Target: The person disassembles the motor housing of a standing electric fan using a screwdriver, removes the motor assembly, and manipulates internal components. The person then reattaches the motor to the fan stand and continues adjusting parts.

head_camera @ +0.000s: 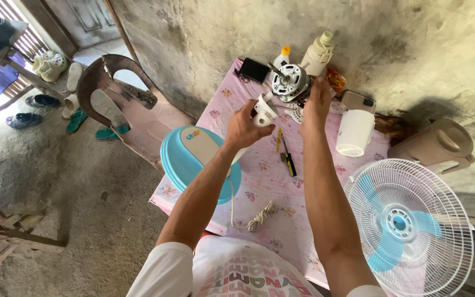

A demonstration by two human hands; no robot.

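My left hand (244,126) grips a white plastic fan neck piece (264,111) above the table with the pink flowered cloth (281,187). My right hand (316,104) is closed around the underside of a bare fan motor (290,82) with its metal shaft pointing up-left; the white piece sits right beside the motor. A yellow-handled screwdriver (279,139) and a black-handled one (288,159) lie on the cloth between my forearms. The round blue and cream fan base (185,157) rests at the table's left edge, its white cord (251,220) coiled near me.
A white fan grille with blue blades (409,225) stands at the right. A white motor cover (354,132), a dark phone (254,70), a white bottle (282,56) and a beige part (318,54) sit near the wall. Beige jug (434,144) right. Wooden chair (117,102) and sandals left.
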